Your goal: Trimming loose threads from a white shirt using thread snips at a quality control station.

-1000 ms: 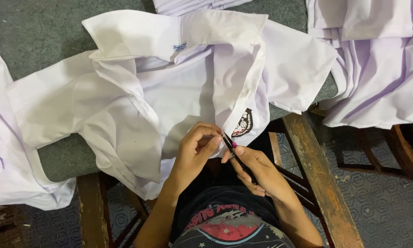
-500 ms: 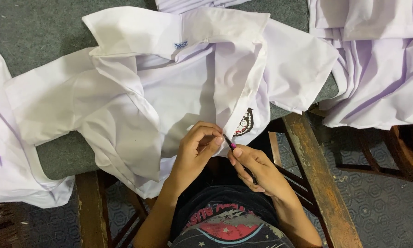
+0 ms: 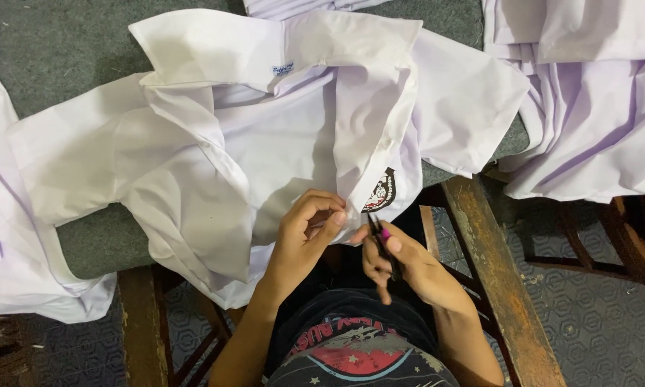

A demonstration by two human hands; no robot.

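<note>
We find a white shirt (image 3: 265,143) spread collar-far across a grey pad (image 3: 64,43), its near hem hanging over the edge toward the seated person. The left hand (image 3: 304,233) is closed in a pinch on the shirt's front edge, thumb and fingertips pressed on the fabric just left of a dark embroidered badge (image 3: 382,190). The right hand (image 3: 401,261) is closed around small dark snips (image 3: 380,236) with a pink spot near the thumb; the tip points up toward the pinched edge, just below the badge.

Against the earlier frames, we note that the right hand has dropped slightly nearer and to the right, so the snips now stand a little apart from the fabric, where half a second ago the tip met the left fingertips. The left hand keeps its pinch in nearly the same place. The shirt lies as before.

Further white garments lie in a pile (image 3: 587,93) at far right and another (image 3: 0,215) at left. A worn wooden frame (image 3: 494,272) runs near-right beside the person's lap.
</note>
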